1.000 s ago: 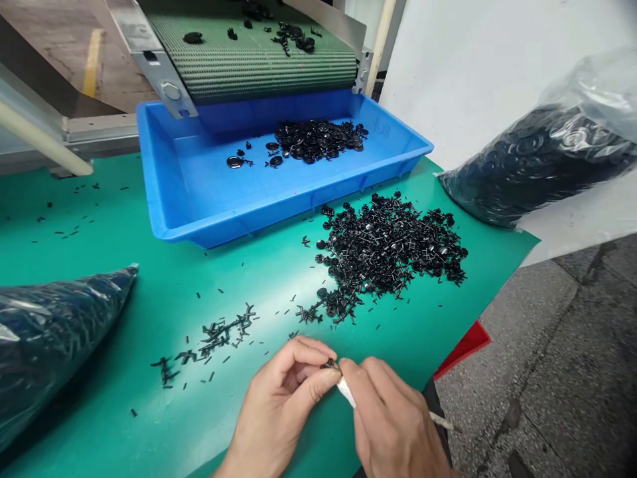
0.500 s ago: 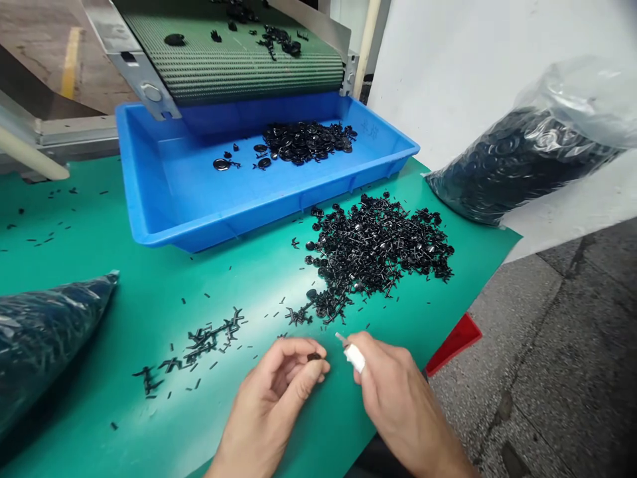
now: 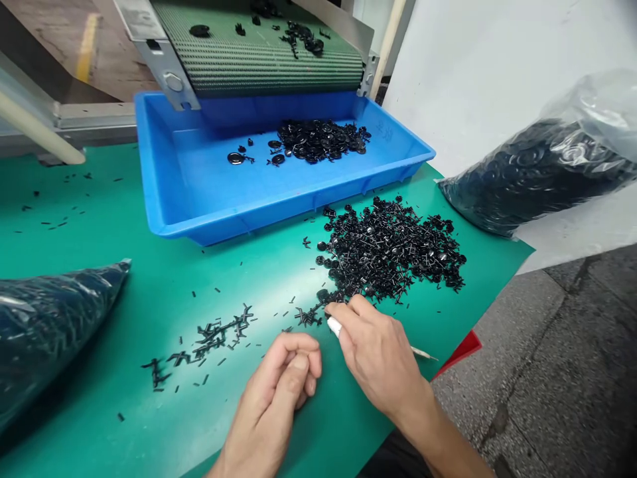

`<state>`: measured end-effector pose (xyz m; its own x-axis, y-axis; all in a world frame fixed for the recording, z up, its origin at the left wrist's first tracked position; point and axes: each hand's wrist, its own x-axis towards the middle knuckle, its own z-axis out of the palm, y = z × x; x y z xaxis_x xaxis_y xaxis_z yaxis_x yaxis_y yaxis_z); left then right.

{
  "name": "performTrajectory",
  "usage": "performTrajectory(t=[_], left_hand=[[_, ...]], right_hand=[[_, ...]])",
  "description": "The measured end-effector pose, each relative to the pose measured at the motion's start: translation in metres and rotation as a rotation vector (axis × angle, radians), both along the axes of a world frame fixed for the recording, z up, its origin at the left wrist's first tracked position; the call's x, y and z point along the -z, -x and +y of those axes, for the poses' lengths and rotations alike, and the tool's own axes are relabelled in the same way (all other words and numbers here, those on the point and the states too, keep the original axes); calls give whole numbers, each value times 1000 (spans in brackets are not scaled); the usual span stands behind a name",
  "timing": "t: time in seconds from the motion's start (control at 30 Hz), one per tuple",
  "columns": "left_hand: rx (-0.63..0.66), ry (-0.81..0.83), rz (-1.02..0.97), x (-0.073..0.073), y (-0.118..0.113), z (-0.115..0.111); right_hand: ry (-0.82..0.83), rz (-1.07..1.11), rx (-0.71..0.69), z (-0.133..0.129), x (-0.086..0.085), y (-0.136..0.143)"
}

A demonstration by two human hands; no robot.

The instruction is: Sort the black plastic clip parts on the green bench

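My left hand (image 3: 283, 392) is curled above the green table, its thumb against the bent fingers. Whatever may be inside it is hidden. My right hand (image 3: 375, 348) is closed around a slim pointed tool (image 3: 424, 353) whose thin end sticks out to the right. A white piece (image 3: 334, 326) shows by its thumb; I cannot tell whether it belongs to the tool or wraps the thumb. The fingertips reach the near edge of a pile of small black plastic parts (image 3: 393, 249). Left of them lies a scatter of black cross-shaped scraps (image 3: 213, 335).
Behind the pile, a blue tray (image 3: 298, 202) with black parts stands under the end of a green conveyor belt (image 3: 259, 66). Filled plastic bags lie at the left (image 3: 54, 325) and lean at the right (image 3: 542, 176). A red bin (image 3: 460, 352) shows below the table's right edge.
My right hand has moved forward to the pile, and the tool in it now points right. The small black part at my left fingertips is no longer visible. The view has shifted slightly.
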<state>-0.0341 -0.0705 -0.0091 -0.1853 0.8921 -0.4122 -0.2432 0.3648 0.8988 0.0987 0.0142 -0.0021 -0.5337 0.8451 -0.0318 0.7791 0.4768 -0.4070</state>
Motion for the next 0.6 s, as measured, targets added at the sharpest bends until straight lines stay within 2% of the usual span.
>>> performTrajectory(t=[0.17,0.27,0.37,0.47,0.53,0.6], left_hand=[[-26,9,17,1,-2,4],[31,21,21,2,0,7],[119,20,-17,4,5,9],[114,-11,-79,7,10,9],[72,-31,-117,9,11,9],[34,-25,-141,12,12,7]], right_hand=[[79,133,-41,-2,-8,-8],[111,272,-40,-12,-16,-13],[143,315,-73,-23,-26,-13],[213,339,-137,-28,-30,-13],[190,353,-135,-31,-26,-16],[61,329,-90,-34,-19,-20]])
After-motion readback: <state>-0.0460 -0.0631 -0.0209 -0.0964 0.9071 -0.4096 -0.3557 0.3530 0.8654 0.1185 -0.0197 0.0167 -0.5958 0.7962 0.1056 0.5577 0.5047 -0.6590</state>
